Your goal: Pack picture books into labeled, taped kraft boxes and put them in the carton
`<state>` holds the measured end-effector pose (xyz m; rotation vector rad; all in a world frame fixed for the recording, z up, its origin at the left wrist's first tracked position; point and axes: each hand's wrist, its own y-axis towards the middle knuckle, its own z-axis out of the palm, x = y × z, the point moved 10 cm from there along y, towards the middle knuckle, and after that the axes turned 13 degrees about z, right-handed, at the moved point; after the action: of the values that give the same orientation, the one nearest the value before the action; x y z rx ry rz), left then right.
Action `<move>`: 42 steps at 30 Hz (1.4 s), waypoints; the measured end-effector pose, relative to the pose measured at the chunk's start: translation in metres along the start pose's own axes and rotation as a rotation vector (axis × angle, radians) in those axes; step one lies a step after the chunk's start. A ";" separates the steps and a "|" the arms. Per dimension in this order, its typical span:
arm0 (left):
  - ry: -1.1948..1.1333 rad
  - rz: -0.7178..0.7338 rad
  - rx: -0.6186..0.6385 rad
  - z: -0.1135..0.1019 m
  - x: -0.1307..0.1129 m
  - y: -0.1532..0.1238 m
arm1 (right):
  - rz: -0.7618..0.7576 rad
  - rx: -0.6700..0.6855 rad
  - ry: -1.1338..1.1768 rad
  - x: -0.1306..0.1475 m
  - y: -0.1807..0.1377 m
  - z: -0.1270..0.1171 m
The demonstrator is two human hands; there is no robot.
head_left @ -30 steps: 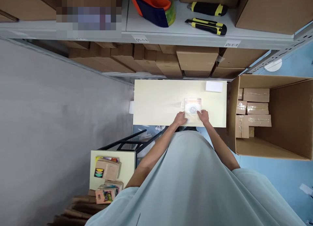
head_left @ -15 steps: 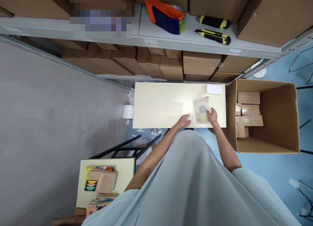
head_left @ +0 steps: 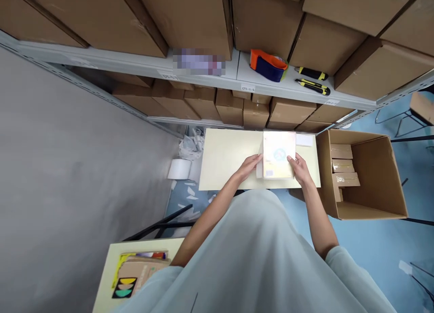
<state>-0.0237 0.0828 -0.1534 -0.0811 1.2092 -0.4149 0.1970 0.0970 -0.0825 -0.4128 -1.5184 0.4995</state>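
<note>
A thin book [head_left: 278,161] with a pale cover, a round bluish emblem and a yellowish lower part is held over the white table [head_left: 230,143]. My right hand [head_left: 301,169] grips its right edge, thumb on top of the cover. At the book's left edge is my left hand [head_left: 248,166], its fingertips closed against that side. A whitish strip [head_left: 259,169] shows beside the book below these fingertips; whether it is a separate sheet I cannot tell. A small white stack [head_left: 304,140] lies at the table's back right.
An open carton [head_left: 376,173] with several small brown boxes [head_left: 346,179] stands right. Shelves [head_left: 217,80] ahead hold cartons, an orange-and-blue tape dispenser [head_left: 269,67] and two utility knives [head_left: 312,80]. A side table [head_left: 101,281] with packages is lower left, a white roll [head_left: 179,169] left.
The book has been raised off the table toward me and a little left. My left hand has come from the bare tabletop to its left edge. The camera view has tilted up.
</note>
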 end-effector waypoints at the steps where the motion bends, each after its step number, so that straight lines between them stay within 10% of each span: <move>1: -0.035 0.017 0.009 -0.005 -0.010 -0.005 | -0.001 0.009 0.016 0.002 -0.002 0.012; 10: 0.145 0.134 -0.269 -0.093 -0.036 -0.035 | 0.008 -0.023 -0.049 -0.026 0.015 0.098; 15: 0.362 0.231 -0.332 -0.115 -0.061 -0.046 | -0.051 -0.306 -0.267 -0.022 0.024 0.107; 24: 0.818 0.348 -0.328 -0.081 -0.107 -0.080 | -0.102 0.064 -0.087 -0.005 -0.012 0.223; 31: 0.741 0.407 0.022 -0.027 -0.092 -0.096 | -0.107 -0.112 -0.105 0.011 -0.012 0.190; 33: 0.592 0.385 0.011 -0.042 -0.086 -0.093 | -0.106 -0.082 -0.150 0.010 -0.008 0.179; 38: 0.421 0.277 -0.516 -0.141 -0.077 -0.089 | 0.011 0.134 -0.146 0.000 -0.015 0.180; 42: -0.053 0.088 -0.353 -0.139 -0.043 -0.079 | 0.101 0.246 -0.122 -0.005 -0.024 0.188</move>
<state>-0.1850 0.0469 -0.1427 -0.3385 1.2188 -0.1184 0.0109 0.0650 -0.0698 -0.2719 -1.5353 0.7933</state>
